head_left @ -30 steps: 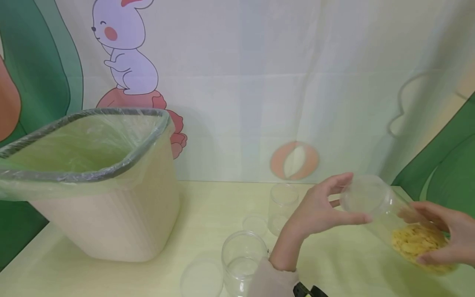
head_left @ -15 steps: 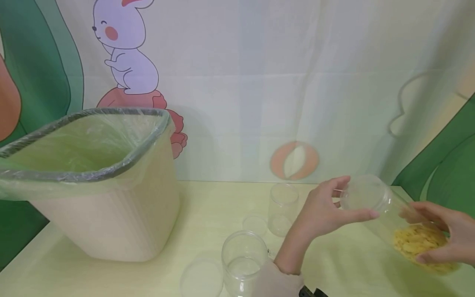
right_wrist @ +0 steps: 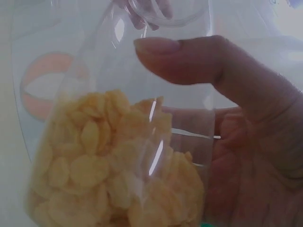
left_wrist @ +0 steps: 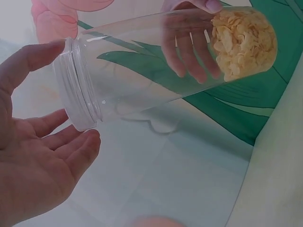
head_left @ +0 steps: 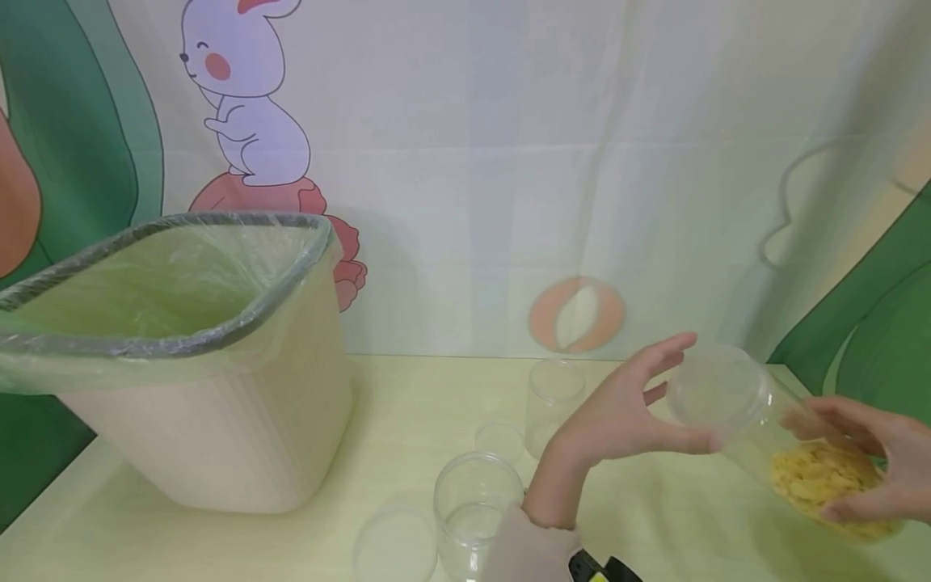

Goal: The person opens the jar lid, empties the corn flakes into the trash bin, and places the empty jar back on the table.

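Observation:
My right hand (head_left: 883, 461) grips the lower part of a clear plastic jar (head_left: 771, 428), tilted with its top toward the left. Yellow flakes (head_left: 822, 477) fill the jar's bottom; in the right wrist view the flakes (right_wrist: 109, 161) look thin and rounded. A translucent lid (head_left: 716, 388) sits on the jar's mouth. Around that lid my left hand (head_left: 621, 416) holds its thumb and fingers at opposite edges. In the left wrist view, the thumb touches the upper edge of the lid (left_wrist: 73, 90), and the fingertips curl at its lower edge.
At the left stands a bin (head_left: 240, 436) lined with a clear bag. An uncovered clear jar (head_left: 476, 517) and a smaller clear jar (head_left: 555, 404) stand on the table (head_left: 407, 396). Two round lids, a large lid (head_left: 396, 550) and a small lid (head_left: 500, 440), lie beside them.
My left hand turned slightly at the lid and then back, its thumb now lower and its fingers more spread. My right hand and the jar have barely moved.

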A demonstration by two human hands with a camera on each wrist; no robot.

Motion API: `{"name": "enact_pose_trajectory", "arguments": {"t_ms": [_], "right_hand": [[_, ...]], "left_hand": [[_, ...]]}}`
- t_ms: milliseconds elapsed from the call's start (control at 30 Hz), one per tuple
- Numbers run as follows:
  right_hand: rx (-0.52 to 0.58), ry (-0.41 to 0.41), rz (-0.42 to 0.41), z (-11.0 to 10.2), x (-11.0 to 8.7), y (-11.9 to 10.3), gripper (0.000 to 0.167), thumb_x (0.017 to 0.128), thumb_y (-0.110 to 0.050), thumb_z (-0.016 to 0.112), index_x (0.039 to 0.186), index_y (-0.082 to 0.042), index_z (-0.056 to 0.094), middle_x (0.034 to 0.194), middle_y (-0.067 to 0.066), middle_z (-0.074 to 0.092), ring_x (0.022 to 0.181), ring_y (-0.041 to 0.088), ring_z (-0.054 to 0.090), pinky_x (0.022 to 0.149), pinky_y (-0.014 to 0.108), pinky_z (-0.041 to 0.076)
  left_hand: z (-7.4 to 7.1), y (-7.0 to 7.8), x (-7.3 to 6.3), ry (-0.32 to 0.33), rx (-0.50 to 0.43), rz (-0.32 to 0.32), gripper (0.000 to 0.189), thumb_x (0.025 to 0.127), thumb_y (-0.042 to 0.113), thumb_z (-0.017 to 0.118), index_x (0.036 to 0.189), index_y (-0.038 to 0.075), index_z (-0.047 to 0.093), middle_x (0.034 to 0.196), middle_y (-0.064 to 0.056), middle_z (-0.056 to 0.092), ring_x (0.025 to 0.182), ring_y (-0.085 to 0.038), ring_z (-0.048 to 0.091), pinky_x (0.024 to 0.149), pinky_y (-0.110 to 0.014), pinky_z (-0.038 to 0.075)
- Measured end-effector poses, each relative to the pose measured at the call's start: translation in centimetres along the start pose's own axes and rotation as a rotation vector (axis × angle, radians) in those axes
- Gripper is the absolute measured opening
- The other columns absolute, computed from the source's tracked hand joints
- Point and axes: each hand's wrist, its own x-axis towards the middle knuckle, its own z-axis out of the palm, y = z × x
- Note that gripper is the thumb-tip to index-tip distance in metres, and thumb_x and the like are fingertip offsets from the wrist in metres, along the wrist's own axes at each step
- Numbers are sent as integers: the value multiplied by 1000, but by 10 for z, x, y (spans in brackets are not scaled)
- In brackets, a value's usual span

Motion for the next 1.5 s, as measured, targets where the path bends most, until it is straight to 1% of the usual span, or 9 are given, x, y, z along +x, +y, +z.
{"name": "enact_pose_trajectory", "arguments": {"t_ms": [200, 400, 600, 800, 933, 1033, 1167, 1400, 1500], "right_hand": [[78, 18, -98, 1, -2, 2, 93, 45, -5, 88, 122, -32, 42, 104, -33, 48, 88, -12, 50, 62, 9, 41], [93, 13, -115, 1, -2, -2, 99, 45, -2, 87, 121, -40, 38, 105, -33, 48, 88, -11, 50, 61, 10, 41], [63, -2, -103, 0, -1, -2, 96, 46, -6, 88, 121, -39, 37, 105, -34, 46, 87, -12, 50, 60, 12, 42], [3, -9, -58, -1, -1, -2, 87, 47, -13, 89, 120, -28, 43, 104, -35, 45, 88, -13, 48, 61, 13, 43], [-4, -9, -42, 0, -1, -2, 87, 49, -12, 88, 117, -37, 40, 101, -35, 46, 85, -13, 48, 60, 14, 43], [-12, -6, -34, 1, -2, -1, 85, 49, -12, 88, 117, -32, 42, 100, -35, 46, 84, -13, 48, 59, 15, 43], [-37, -4, -3, 1, 0, -2, 82, 47, -17, 90, 116, -12, 46, 99, -36, 45, 84, -14, 47, 59, 15, 43], [-53, -35, 27, -1, 0, -6, 86, 49, -14, 89, 120, 5, 43, 101, 18, 61, 82, -16, 43, 57, 15, 42], [-77, -32, 45, -1, 1, -7, 87, 48, -17, 89, 120, 5, 43, 101, 15, 62, 81, -17, 42, 57, 15, 42]], "left_hand": [[-4, 0, 1, -80, -43, 67, 80, 71, -10, 66, 141, 9, 32, 144, 4, 33, 127, 1, 29, 100, -17, 31], [-5, 1, 1, -89, -28, 62, 79, 70, -13, 63, 140, 7, 33, 144, 2, 34, 127, 2, 28, 101, -17, 31], [-4, 1, 1, -85, -13, 50, 78, 70, -12, 65, 140, 7, 35, 142, 1, 36, 125, 2, 31, 99, -17, 33], [-4, 0, 1, -62, -5, 22, 75, 72, -7, 68, 138, 8, 38, 139, 3, 40, 123, 2, 35, 97, -16, 36], [-2, 0, 0, -31, 7, -8, 74, 71, -3, 71, 137, 9, 41, 136, 6, 43, 121, 0, 38, 94, -15, 38], [0, -1, 1, -8, 15, -25, 73, 71, 0, 73, 136, 10, 42, 134, 9, 44, 120, 0, 40, 92, -14, 40], [1, -2, 1, 25, 11, -44, 72, 71, 4, 76, 135, 10, 43, 133, 9, 46, 117, 0, 43, 90, -14, 41], [5, -4, 1, 106, 44, -101, 72, 69, 14, 79, 132, 14, 47, 129, 13, 49, 106, 2, 50, 85, -14, 44], [7, -5, 2, 138, 63, -126, 70, 68, 18, 80, 130, 16, 49, 126, 15, 51, 104, 3, 51, 83, -15, 45]]}}
